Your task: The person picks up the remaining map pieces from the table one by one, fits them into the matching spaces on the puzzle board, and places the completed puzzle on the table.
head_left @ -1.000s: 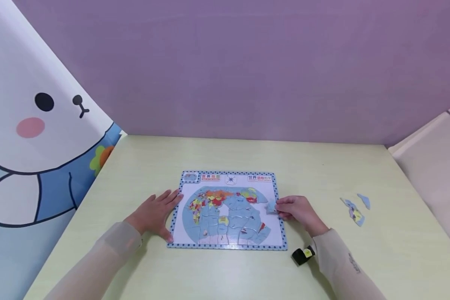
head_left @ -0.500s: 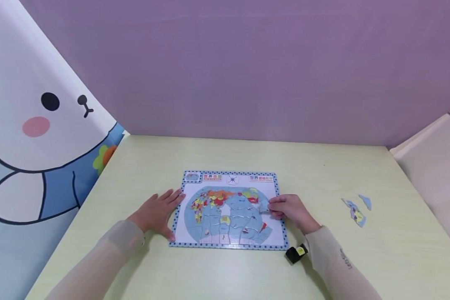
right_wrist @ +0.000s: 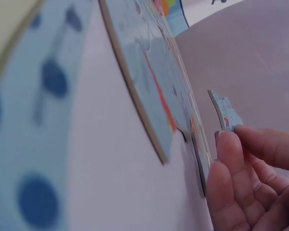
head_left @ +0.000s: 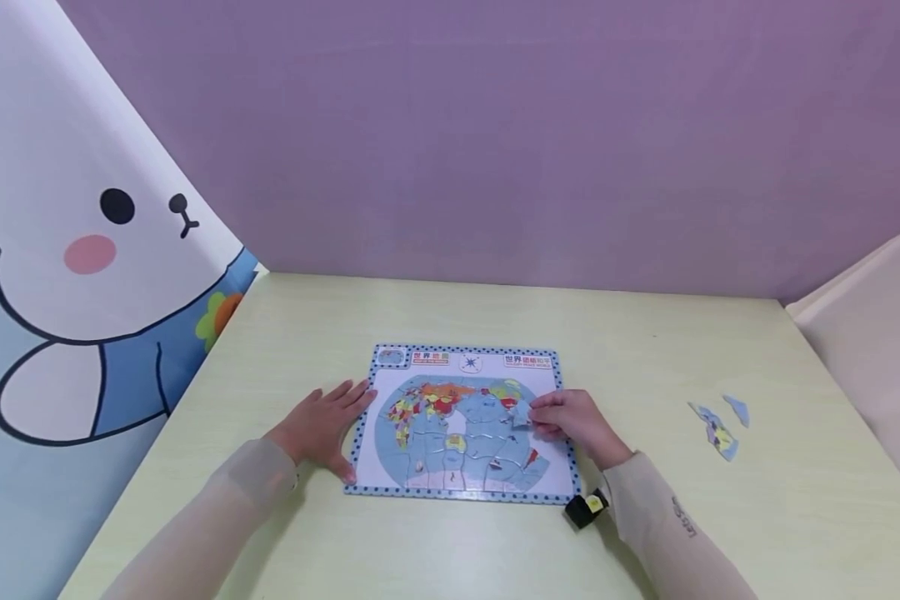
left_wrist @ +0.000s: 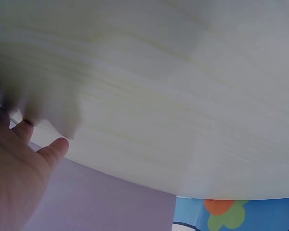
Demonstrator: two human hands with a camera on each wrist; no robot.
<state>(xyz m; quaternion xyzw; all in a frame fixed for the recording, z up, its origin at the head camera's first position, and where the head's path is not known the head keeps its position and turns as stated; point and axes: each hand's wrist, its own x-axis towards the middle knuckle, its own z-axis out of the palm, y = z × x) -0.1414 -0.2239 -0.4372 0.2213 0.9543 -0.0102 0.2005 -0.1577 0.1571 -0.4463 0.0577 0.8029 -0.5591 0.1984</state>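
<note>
In the lower middle of the head view, a person's left hand lies at the left side of a puzzle board, its fingers straight and spread apart, fingertips touching the dotted border and the thumb at the lower left corner. The right hand, at the board's right side, pinches a light blue puzzle piece between thumb and finger. The piece is over the right part of the world map; in the right wrist view, right of centre, a gap shows between it and the board. White backing shows in the middle of the map.

Two loose pieces lie at the right of the frame: a larger one with yellow and purple patches and a small blue one just beside it. A black block with a yellow mark sits by the board's lower right corner, next to the right sleeve, which bears dark lettering. The pale table meets a purple panel behind, and a cartoon drape fills the left edge.
</note>
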